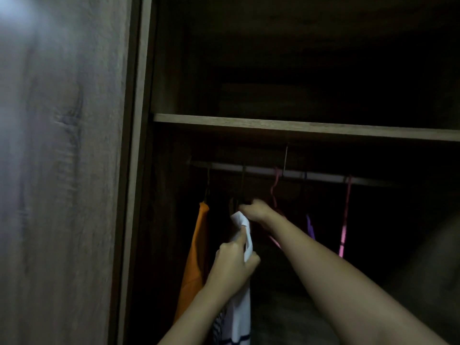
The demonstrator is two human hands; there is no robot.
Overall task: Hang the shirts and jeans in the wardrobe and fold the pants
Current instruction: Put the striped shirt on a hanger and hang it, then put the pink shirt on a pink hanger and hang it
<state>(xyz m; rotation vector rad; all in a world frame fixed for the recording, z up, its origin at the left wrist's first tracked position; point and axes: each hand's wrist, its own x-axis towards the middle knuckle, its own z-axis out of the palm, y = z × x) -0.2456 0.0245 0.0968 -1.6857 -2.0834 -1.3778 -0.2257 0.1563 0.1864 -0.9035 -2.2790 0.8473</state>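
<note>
two bare forearms reach up and inward from the lower edge into the dim wardrobe. the left hand [232,267] is nearer and lower, its fingers curled round a bunched fold of the white shirt [241,314], with the forefinger stretched up along the cloth. the shirt is soft and thin, banded with dark stripes near its bottom, and hangs under the left part of the rail. the right hand [256,211] is at the shirt's top, wrist bent, fingers bent down; it is too dark to tell whether they grip anything. just left hangs a smooth orange shirt [196,255]. to the right, thin pink hangers [344,220] and a purple hanger [310,227] hang from the pale round rail [323,176]. above runs a flat wood-grain shelf [298,127], with the grained door [62,170] at left.
</note>
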